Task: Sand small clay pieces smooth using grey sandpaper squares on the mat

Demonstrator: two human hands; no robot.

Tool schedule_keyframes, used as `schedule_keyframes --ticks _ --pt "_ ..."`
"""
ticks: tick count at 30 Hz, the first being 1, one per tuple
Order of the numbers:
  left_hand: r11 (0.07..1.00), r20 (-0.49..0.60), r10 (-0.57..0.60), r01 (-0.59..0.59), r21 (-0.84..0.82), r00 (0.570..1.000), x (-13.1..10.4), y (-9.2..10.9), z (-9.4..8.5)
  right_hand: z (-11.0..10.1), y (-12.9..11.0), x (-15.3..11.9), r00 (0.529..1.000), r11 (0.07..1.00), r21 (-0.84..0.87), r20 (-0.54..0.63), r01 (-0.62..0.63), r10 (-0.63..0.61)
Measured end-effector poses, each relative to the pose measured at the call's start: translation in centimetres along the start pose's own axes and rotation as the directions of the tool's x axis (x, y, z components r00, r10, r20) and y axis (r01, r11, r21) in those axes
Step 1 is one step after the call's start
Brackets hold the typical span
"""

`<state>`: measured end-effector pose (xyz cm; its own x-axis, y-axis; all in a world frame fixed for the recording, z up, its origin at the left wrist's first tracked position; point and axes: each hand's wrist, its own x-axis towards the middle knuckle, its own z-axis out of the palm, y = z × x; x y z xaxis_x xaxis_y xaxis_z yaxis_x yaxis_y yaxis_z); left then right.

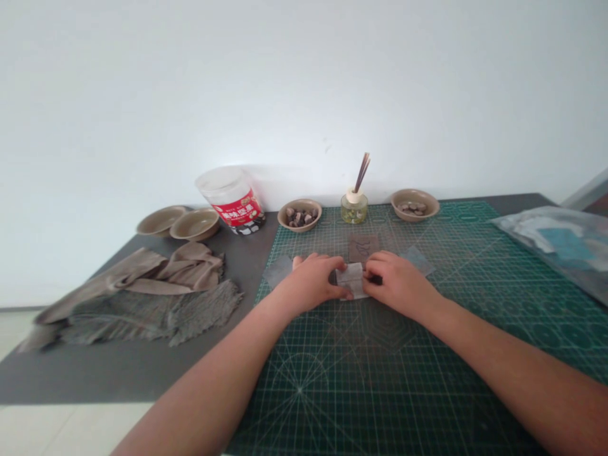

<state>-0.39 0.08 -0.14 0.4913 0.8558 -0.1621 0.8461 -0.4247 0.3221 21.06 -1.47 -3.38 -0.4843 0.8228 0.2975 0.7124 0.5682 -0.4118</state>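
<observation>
A small pale grey-white piece [350, 278], like a folded cloth or paper packet, lies between my two hands on the green cutting mat [332, 380]. My left hand [314, 278] grips its left side, the thumb and a finger curved around the edge. At the right edge, the fingers of my right hand [396, 282] are bunched together and pinch it. Just behind it is a flat brown square [363, 247] with dark markings. Thin translucent sheets [278, 271] show beside my left hand and behind my right wrist.
Along the wall stand a bowl of dark pieces [300, 215], a reed diffuser [354, 208] and a bowl of flat round pieces [415, 204]. A red-labelled tub [232, 199], two bowls [194, 224] and crumpled cloths [156, 304] are left. A plastic bag [560, 240] lies right.
</observation>
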Motion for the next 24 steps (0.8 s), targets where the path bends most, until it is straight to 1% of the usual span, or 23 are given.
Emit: schedule_keyframes --ticks 3,5,10,14,15,18,19,22,24 --pt "1.0 0.003 0.005 -0.005 -0.002 1.0 0.0 0.0 0.0 0.0 -0.2 -0.4 0.996 0.994 0.073 0.023 0.085 -0.087" --pt "1.0 -0.005 0.004 -0.004 0.001 1.0 0.0 0.0 0.0 0.3 -0.3 0.0 0.993 0.989 0.102 0.029 0.108 -0.111" --pt "1.0 -0.013 0.002 -0.002 0.001 1.0 0.0 0.0 0.2 0.7 0.0 1.1 0.999 0.998 0.046 -0.022 0.033 -0.032" --pt "1.0 -0.016 -0.001 0.001 -0.018 1.0 0.1 -0.1 0.3 0.2 0.2 0.5 0.995 0.989 0.121 0.045 0.08 -0.086" --pt "1.0 -0.016 -0.001 0.0 -0.021 1.0 0.1 -0.2 0.3 0.1 0.2 0.4 0.996 0.99 0.126 0.046 0.064 -0.071" --pt "1.0 -0.028 0.004 -0.004 -0.023 1.0 0.2 -0.3 0.4 0.0 0.2 0.4 1.0 0.996 0.091 0.001 0.002 -0.002" --pt "1.0 -0.033 0.004 -0.005 -0.022 0.999 0.2 -0.3 0.5 0.0 0.1 0.4 1.0 0.996 0.087 -0.002 0.012 -0.012" --pt "1.0 -0.036 0.001 -0.002 -0.023 0.999 0.2 -0.3 0.5 0.1 0.0 0.4 0.993 0.986 0.127 0.046 0.104 -0.111" --pt "1.0 -0.029 0.001 -0.002 -0.027 1.0 0.2 -0.3 0.5 0.2 0.0 0.3 0.993 0.985 0.14 0.048 0.099 -0.106"
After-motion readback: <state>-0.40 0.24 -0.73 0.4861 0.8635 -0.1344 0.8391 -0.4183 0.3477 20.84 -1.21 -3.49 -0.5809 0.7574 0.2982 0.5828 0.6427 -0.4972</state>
